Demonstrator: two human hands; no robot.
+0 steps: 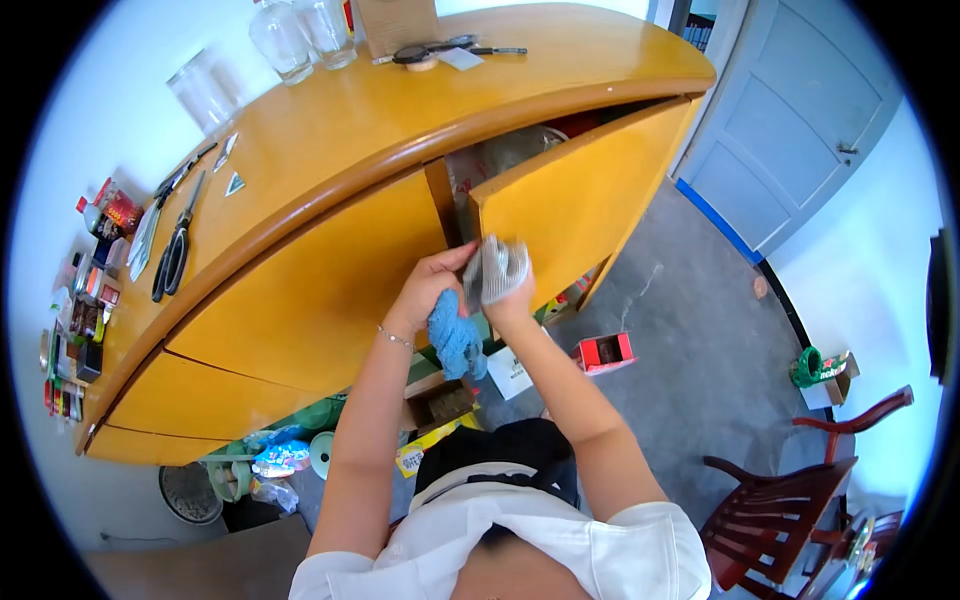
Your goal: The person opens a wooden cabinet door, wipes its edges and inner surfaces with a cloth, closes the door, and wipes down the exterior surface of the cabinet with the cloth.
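Observation:
In the head view, my left hand (432,290) is closed round a crumpled blue cloth (456,338), which hangs below the palm. Its fingertips reach the edge of the ajar cabinet door (590,190). A grey-and-white striped cloth (503,270) is gripped in my right hand (516,308), against that same door edge. The cloth covers part of the right fingers. Both hands are close together in front of the yellow wooden cabinet (300,280). Through the gap at the door's top, clear plastic and something red show inside.
Scissors (176,250), glass jars (280,45) and a dark-handled tool (440,50) lie or stand on the cabinet top. On the floor are a red box (604,352), a white box (510,370) and an open cardboard box (440,402). A wooden chair (770,510) stands right.

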